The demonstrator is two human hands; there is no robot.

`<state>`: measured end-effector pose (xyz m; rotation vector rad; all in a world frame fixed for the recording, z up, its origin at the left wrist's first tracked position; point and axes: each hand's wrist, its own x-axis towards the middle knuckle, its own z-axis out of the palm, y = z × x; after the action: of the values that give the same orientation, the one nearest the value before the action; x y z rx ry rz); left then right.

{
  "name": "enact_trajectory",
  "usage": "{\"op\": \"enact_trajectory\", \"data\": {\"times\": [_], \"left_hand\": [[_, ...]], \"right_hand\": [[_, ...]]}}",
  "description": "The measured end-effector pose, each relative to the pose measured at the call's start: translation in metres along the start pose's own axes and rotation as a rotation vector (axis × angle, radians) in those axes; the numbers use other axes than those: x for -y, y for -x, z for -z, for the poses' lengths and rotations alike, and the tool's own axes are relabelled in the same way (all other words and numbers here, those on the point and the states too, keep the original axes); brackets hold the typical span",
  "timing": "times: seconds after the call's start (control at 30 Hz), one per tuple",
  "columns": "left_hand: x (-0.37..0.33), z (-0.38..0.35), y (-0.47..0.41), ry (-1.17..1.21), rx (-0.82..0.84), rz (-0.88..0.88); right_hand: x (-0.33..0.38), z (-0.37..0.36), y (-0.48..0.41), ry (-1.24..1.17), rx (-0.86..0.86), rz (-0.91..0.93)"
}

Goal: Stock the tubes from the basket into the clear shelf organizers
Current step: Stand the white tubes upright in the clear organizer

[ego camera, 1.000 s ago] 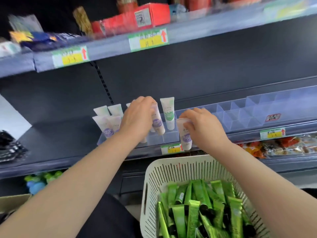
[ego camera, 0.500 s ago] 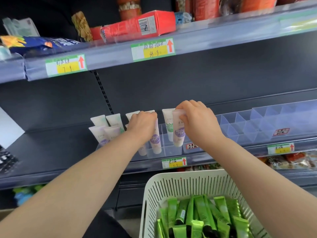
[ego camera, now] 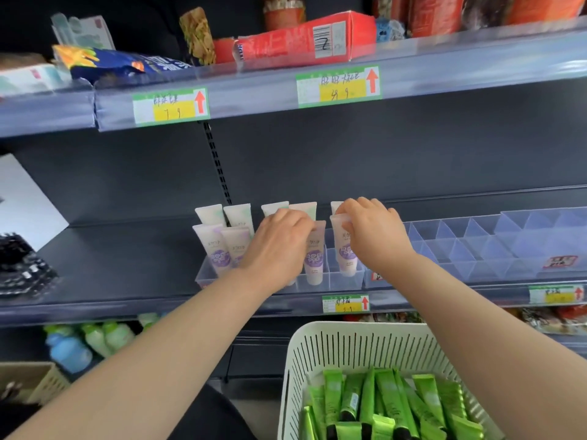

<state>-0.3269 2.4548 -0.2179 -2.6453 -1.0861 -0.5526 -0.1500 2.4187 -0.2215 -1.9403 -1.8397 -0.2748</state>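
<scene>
right hand [ego camera: 374, 236] pinches top of purple-label tube [ego camera: 347, 254], standing in clear organizer [ego camera: 203, 276]. left hand [ego camera: 279, 246] curls round next tube [ego camera: 314, 260] beside it. white tubes [ego camera: 211, 214] stocked left of hands; empty organizer [ego camera: 476, 246] right of right hand. green tubes [ego camera: 381, 404] in basket [ego camera: 359, 339] below wrists: most work left.

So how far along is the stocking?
Done: white tubes stand in the left organizer. In hand: the right grip pinches a purple-label tube in a front slot; the left grip holds the neighbouring tube. Left: the right organizer shows no tubes, and green tubes lie in the basket.
</scene>
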Motion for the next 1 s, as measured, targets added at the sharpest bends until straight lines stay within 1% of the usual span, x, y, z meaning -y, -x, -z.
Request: {"op": "enact_trajectory", "data": {"times": [0.13, 0.27, 0.4, 0.63, 0.83, 0.9, 1.0], "left_hand": [[-0.009, -0.009, 0.021, 0.123, -0.064, 0.024], [-0.018, -0.024, 0.035, 0.146, -0.019, -0.028], [-0.021, -0.032, 0.04, 0.162, 0.003, -0.015], [-0.024, -0.035, 0.042, 0.179, -0.008, 0.012], [-0.035, -0.04, 0.044, 0.173, -0.015, 0.0], [-0.039, -0.045, 0.046, 0.135, 0.011, 0.013], [-0.041, -0.054, 0.052, 0.07, 0.057, 0.061]], "right_hand": [[0.0, -0.014, 0.0, 0.051, 0.046, -0.006], [-0.001, -0.023, -0.002, 0.057, 0.043, -0.017], [-0.003, -0.024, -0.002, 0.041, 0.043, -0.016], [-0.005, -0.021, 0.01, -0.005, -0.065, -0.021], [-0.009, -0.02, 0.039, -0.012, -0.183, 0.04], [-0.01, -0.027, 0.055, 0.022, -0.144, 0.07], [-0.009, -0.046, 0.076, 0.115, 0.022, 0.109]]}}
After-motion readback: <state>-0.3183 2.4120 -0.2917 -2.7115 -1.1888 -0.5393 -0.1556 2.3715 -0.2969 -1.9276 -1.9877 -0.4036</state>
